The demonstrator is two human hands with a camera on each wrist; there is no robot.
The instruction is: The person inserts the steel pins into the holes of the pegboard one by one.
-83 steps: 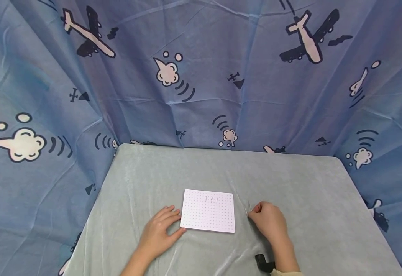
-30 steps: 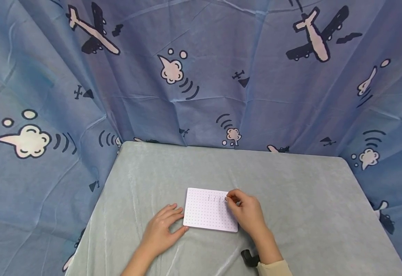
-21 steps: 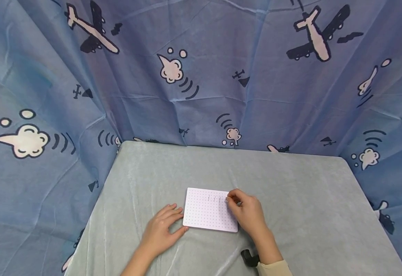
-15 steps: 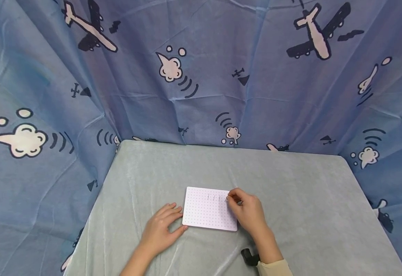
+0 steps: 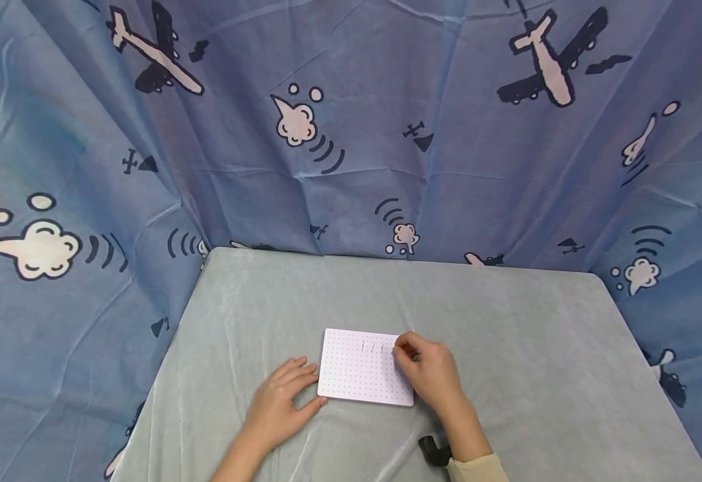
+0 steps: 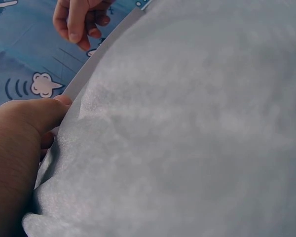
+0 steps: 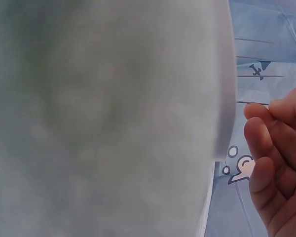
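Note:
A white board (image 5: 357, 371) with a grid of small holes lies on the table. Three thin metal pins (image 5: 372, 347) stand in a row near its far edge. My right hand (image 5: 433, 371) is over the board's far right corner; thumb and index finger pinch another thin pin (image 7: 251, 102). In the right wrist view this pin's lower end meets the board's edge line, in line with the other pins. My left hand (image 5: 278, 405) lies with fingers spread, fingertips and thumb against the board's left edge and near corner. The left wrist view shows that thumb at the board's side (image 6: 101, 52).
A grey plush cloth (image 5: 537, 348) covers the table, with light creases near the front. Blue curtains (image 5: 351, 134) printed with planes and clouds hang behind and at both sides. A black device (image 5: 435, 452) sits at my right wrist, beside a beige sleeve (image 5: 479, 468).
My right hand has moved left from the cloth beside the board onto its far right corner, bringing a pin there. Over the last second both hands stay nearly still.

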